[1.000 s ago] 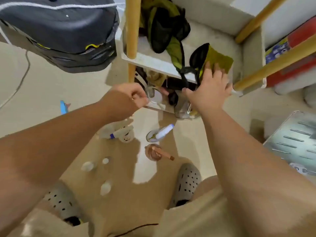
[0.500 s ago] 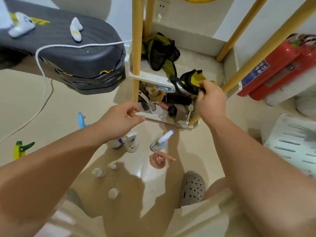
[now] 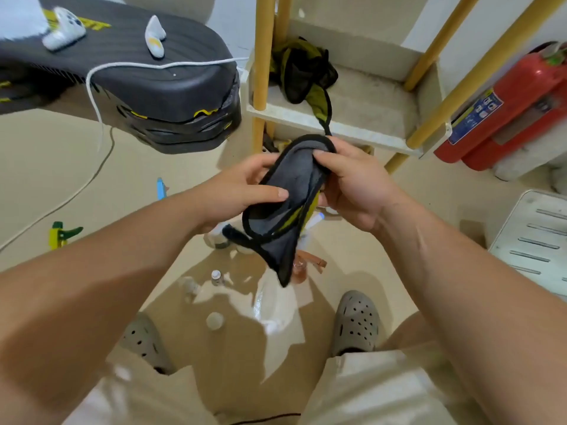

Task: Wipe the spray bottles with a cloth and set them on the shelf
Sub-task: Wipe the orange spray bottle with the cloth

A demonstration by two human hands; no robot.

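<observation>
Grey microfibre edged in black, the cloth (image 3: 285, 204) drooped limp above the floor's spray bottles (image 3: 302, 271), left hand (image 3: 242, 185) pinching its middle and right hand (image 3: 352, 185) curled round its top edge; it looked light, soft and probably best bunched into a pad.

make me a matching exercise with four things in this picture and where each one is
1 cloth
2 fire extinguisher
3 white controller
4 green and yellow spray bottle

a lying on the floor, left
b on the black platform
c gripped by left hand and right hand
d right of the shelf

Pairs: 1-c, 2-d, 3-b, 4-a
</observation>
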